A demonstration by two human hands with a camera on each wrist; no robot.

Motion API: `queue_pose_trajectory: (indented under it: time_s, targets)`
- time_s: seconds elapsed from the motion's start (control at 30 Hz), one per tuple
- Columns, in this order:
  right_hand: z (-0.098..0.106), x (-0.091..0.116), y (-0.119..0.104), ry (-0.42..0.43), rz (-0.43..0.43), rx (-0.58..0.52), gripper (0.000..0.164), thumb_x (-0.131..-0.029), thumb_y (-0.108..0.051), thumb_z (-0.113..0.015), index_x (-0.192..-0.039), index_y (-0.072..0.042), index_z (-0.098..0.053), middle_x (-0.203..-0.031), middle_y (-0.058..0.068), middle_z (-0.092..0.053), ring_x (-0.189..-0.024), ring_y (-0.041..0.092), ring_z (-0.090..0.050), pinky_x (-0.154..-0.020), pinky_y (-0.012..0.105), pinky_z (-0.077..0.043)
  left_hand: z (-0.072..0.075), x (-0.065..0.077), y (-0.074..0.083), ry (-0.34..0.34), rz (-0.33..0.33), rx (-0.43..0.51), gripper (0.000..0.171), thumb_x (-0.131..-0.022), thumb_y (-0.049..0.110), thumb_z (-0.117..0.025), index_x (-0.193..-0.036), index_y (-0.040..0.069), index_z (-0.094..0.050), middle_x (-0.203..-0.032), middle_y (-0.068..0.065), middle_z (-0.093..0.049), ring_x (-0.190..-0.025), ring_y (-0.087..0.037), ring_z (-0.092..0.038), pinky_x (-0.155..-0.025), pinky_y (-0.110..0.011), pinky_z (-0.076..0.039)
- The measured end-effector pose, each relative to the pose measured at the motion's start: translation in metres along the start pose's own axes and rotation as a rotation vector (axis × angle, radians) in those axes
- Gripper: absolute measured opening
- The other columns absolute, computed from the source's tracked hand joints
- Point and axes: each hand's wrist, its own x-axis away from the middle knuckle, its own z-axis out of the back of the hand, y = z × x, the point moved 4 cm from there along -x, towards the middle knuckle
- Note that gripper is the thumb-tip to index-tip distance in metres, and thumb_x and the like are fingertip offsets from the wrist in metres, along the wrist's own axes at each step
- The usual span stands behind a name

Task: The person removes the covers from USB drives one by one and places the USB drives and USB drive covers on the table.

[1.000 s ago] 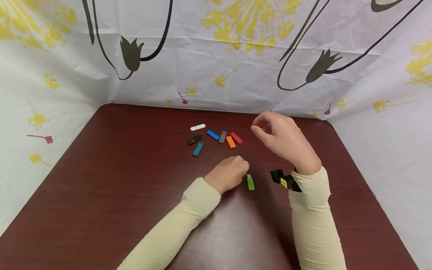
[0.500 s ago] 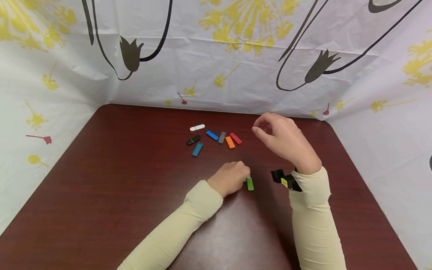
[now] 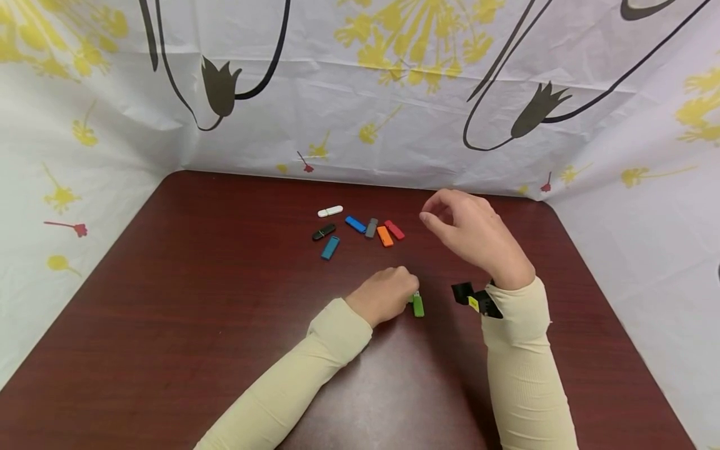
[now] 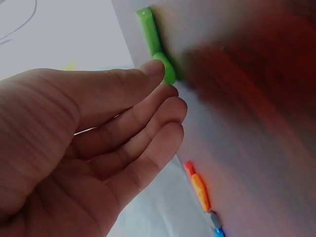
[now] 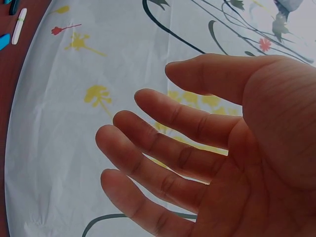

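A green USB stick (image 3: 418, 305) lies on the table in front of my left hand (image 3: 384, 294). My left thumb and a finger pinch its green cap (image 4: 165, 69) at the stick's plug end; in the left wrist view the cap overlaps the end of the body. A sliver of metal plug shows by the knuckles in the head view. The other left fingers are loosely bent. My right hand (image 3: 477, 234) is raised over the right side of the table, fingers relaxed and apart, holding nothing.
Further back on the dark red table (image 3: 185, 281) lie several USB sticks: white (image 3: 330, 211), black (image 3: 324, 232), teal (image 3: 330, 247), blue (image 3: 355, 224), grey (image 3: 371, 227), orange (image 3: 385, 236) and red (image 3: 394, 229). A patterned cloth (image 3: 315, 125) hangs around the table's back and sides.
My left hand has shifted slightly right and nearer the body, bringing the green cap to the plug, now largely hidden. The right hand has stayed almost still.
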Motion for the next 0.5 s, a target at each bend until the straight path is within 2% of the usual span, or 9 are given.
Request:
queue_pose_trajectory:
  time_s: [0.13,0.27,0.5]
  targets:
    - [-0.001,-0.001,0.002,-0.007,-0.009,-0.001,0.017,-0.107,-0.026,-0.064,-0.115,-0.015,-0.074,-0.113,0.005,-0.075,-0.103,0.026,-0.071,-0.090,0.051,-0.056,0.009,0.001,-0.005,-0.022,0.034,0.012,0.012,-0.105,0.009,-0.071,-0.099,0.008,-0.082,-0.076,-0.003,-0.069,-0.068,-0.009,-0.059,-0.062,-0.020,-0.047]
    - [-0.002,-0.002,0.003,-0.016,-0.015,-0.005,0.018,-0.107,-0.027,-0.064,-0.117,-0.014,-0.074,-0.114,0.006,-0.075,-0.105,0.027,-0.071,-0.091,0.051,-0.056,0.022,0.002,-0.015,-0.034,0.099,0.062,0.013,-0.104,0.019,-0.075,-0.104,0.008,-0.081,-0.084,-0.002,-0.071,-0.073,-0.011,-0.063,-0.070,-0.025,-0.055]
    - [-0.005,-0.005,0.006,-0.030,-0.014,-0.007,0.019,-0.108,-0.027,-0.063,-0.117,-0.014,-0.074,-0.112,0.007,-0.076,-0.105,0.027,-0.071,-0.092,0.052,-0.056,0.054,0.017,-0.044,0.035,0.215,0.117,0.027,-0.106,0.030,-0.072,-0.116,0.007,-0.078,-0.096,-0.005,-0.074,-0.081,-0.016,-0.068,-0.077,-0.034,-0.060]
